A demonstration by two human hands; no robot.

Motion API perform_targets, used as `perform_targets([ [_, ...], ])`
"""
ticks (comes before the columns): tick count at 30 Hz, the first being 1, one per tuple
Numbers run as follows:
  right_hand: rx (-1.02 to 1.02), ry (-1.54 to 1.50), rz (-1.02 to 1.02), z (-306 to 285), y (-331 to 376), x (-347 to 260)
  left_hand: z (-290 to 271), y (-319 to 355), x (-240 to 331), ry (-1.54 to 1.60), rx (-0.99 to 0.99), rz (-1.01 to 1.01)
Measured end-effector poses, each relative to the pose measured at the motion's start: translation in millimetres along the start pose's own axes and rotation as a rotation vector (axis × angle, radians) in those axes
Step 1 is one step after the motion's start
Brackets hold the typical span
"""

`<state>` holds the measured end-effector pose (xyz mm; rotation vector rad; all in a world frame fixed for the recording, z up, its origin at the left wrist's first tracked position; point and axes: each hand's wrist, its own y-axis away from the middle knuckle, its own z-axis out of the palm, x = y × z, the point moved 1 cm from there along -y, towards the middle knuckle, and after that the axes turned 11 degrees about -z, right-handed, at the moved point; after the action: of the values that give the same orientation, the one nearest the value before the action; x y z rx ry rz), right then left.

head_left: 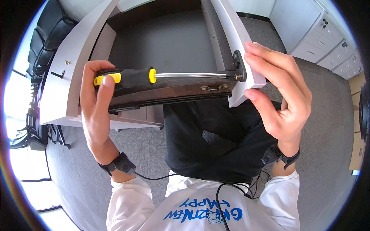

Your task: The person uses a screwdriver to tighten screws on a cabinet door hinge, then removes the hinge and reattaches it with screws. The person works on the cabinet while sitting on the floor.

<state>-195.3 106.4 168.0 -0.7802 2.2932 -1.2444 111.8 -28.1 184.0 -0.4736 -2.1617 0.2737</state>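
Observation:
My left hand [101, 96] is closed round the black and yellow handle of a screwdriver [133, 76]. Its steel shaft lies level across the open drawer [169, 42], and the tip meets a brass-coloured screw at a black fitting [239, 66] on the inner face of the drawer front. My right hand [279, 88] grips the pale drawer front [252, 77] at its near end, fingers on the outer face and thumb at the lower edge. A small metal bracket [214, 89] sits on the dark drawer side below the shaft.
The pale cabinet [71, 69] holding the drawer stands at the left; a key [58, 74] sticks out of its face. Black chairs [50, 30] line the far left. White drawer cabinets [320, 38] stand at the far right on grey carpet [323, 154]. A cable [158, 178] runs from my left wrist.

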Motion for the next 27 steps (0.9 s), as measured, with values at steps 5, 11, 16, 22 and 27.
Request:
perform_targets([
  [5,0.006,-0.012,0.016,1,2,1,-4,9,-4,0.089,0.085,0.005],
  [11,-0.001,-0.023,0.028,2,-3,-2,1,44,-18,0.199,0.208,0.041],
  [16,-0.090,0.128,-0.031,-1,-14,-11,7,76,-26,0.388,0.227,0.087],
  [22,-0.237,0.391,-0.081,5,-37,-28,15,99,-40,0.450,0.220,0.004],
  [27,-0.316,0.545,-0.042,14,-52,-39,20,110,-50,0.491,0.198,-0.015],
])
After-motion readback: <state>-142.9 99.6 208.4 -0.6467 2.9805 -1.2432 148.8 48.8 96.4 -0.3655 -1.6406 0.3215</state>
